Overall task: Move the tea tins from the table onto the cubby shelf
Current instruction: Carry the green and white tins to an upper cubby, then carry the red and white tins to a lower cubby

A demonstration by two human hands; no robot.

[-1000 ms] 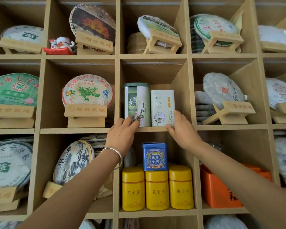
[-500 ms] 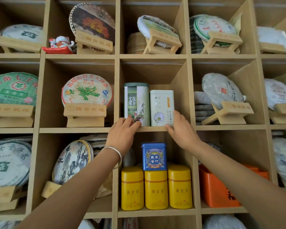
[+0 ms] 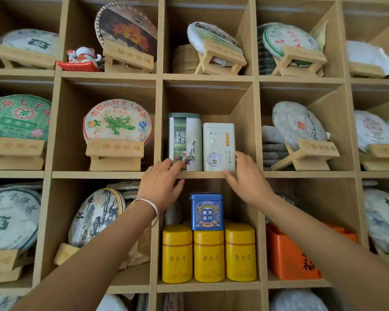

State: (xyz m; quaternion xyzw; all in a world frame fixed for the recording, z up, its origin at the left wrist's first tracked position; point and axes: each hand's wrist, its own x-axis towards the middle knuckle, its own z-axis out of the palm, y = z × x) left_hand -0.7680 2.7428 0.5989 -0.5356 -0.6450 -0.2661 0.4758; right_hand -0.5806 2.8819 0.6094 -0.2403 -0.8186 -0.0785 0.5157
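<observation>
Standing at the cubby shelf (image 3: pixel 103 175), the person has both arms raised to the middle compartment, where the green tea tin (image 3: pixel 184 141) and the white tea tin (image 3: pixel 219 147) stand upright, side by side and touching or very nearly so, close to the front edge of the board.

From the head view, the only one there is, this looks like the settling step: both tins are on the shelf and only being squared up. The left hand (image 3: pixel 161 185) lies with its fingers spread loosely, fingertips against the lower front of the green tin and the thumb hanging below the shelf edge. The right hand (image 3: pixel 247 178) has its fingers laid fairly straight against the lower right corner of the white tin, the thumb under the board's lip. Neither hand wraps or pinches a tin; they press or touch at most.

One compartment below, three yellow tins (image 3: pixel 209 252) stand in a row with a blue tin (image 3: pixel 207 211) stacked on top of the middle one. The table is out of view, so I cannot tell whether more tins wait there.

My guess is that the next move calls for a gentle nudge backward on both bases, low down so the tall tins do not tip, then drawing the hands away.
</observation>
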